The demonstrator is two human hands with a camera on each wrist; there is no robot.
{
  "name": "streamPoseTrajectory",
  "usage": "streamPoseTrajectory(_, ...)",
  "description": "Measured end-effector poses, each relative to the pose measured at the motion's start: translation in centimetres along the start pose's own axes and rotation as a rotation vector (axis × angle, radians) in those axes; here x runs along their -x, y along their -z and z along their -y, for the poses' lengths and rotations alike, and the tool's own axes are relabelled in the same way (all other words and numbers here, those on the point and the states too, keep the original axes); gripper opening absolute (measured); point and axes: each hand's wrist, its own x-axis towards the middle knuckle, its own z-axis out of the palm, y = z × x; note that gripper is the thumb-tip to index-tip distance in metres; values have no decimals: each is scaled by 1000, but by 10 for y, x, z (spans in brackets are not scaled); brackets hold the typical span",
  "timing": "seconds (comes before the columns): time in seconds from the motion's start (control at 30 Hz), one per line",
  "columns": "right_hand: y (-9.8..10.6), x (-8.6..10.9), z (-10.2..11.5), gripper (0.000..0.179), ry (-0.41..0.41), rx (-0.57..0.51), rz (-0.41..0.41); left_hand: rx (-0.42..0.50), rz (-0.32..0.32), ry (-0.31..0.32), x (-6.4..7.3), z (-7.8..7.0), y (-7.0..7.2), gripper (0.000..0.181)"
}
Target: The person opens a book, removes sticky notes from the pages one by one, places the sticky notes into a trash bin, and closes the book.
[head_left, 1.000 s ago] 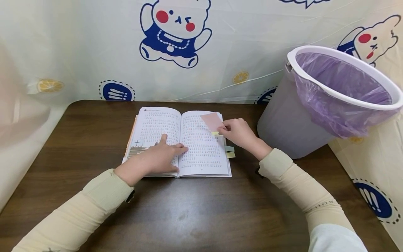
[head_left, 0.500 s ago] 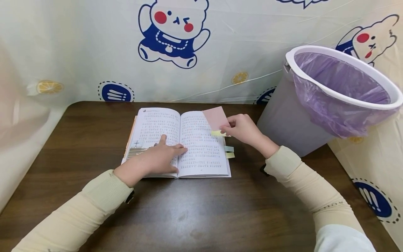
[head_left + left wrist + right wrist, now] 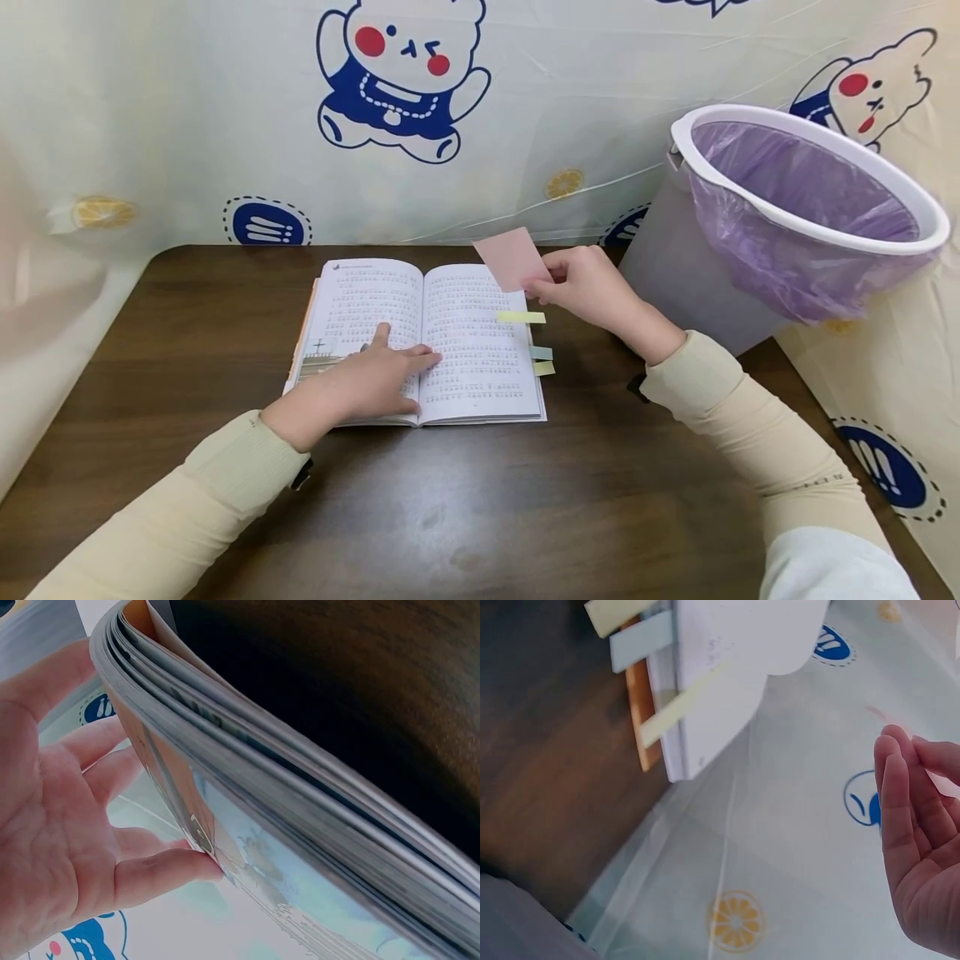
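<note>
An open book [image 3: 472,379] lies on the table with printed text on both pages. My left hand [image 3: 367,379] rests across the left page and the fold with its fingers spread; in the left wrist view that hand [image 3: 67,817] is beside the page edges. My right hand [image 3: 596,287] pinches a pink sticky note [image 3: 510,258] by its lower right corner, above the right page's upper edge. Below the note, a pale yellow index tab [image 3: 521,317] lies on the page and juts past its side. In the right wrist view the note is mostly hidden behind my right hand [image 3: 922,840].
A blue-green tab [image 3: 541,353] and another yellow tab [image 3: 543,367] stick out lower down the book's right side. A grey bin [image 3: 682,258] with a purple liner [image 3: 750,212] stands at the right. A printed curtain [image 3: 562,100] hangs behind the brown table [image 3: 465,517].
My right hand has moved up and slightly right, lifting the pink note off the page area. The yellow tab now shows whole and apart from the note. My left hand stays on the book.
</note>
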Motion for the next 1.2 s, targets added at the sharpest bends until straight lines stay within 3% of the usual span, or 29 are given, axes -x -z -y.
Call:
streamPoseTrajectory(0.53,34,22,15,11,84,63,-91,15,6,-3,1,2,1,73)
streamPoseTrajectory(0.9,70,36,26,6,207,90,-282,26,20,7,2,2,1,73)
streamPoseTrajectory(1.2,107,50,35,15,153,-5,-453,37,25,27,1,2,1,74)
